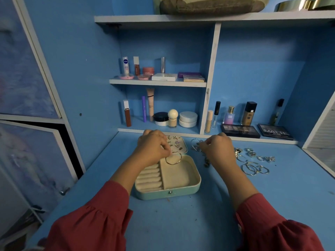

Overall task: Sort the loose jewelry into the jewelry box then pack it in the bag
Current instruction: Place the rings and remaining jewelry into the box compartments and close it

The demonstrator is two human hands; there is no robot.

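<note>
One head-worn wide-angle view looks forward and down, close over the blue bench [181, 223], facing the shelves [157, 82].

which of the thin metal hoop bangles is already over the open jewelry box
The thin gold-toned hoop bangle pinched by the left hand, hanging above the mint green jewelry box. The other silver hoops lie on the blue desk, right of the right hand.

One open jewelry box [184, 192] sits near the middle of the blue desk [181, 223], with two hands above it. One hoop [173, 159] hangs over its far compartment. Right of the box lie about three large loose hoops [253, 168]; the smaller rings [252, 152] beyond them are too tangled to count. Two eyeshadow palettes [240, 130] lie far right.
</note>
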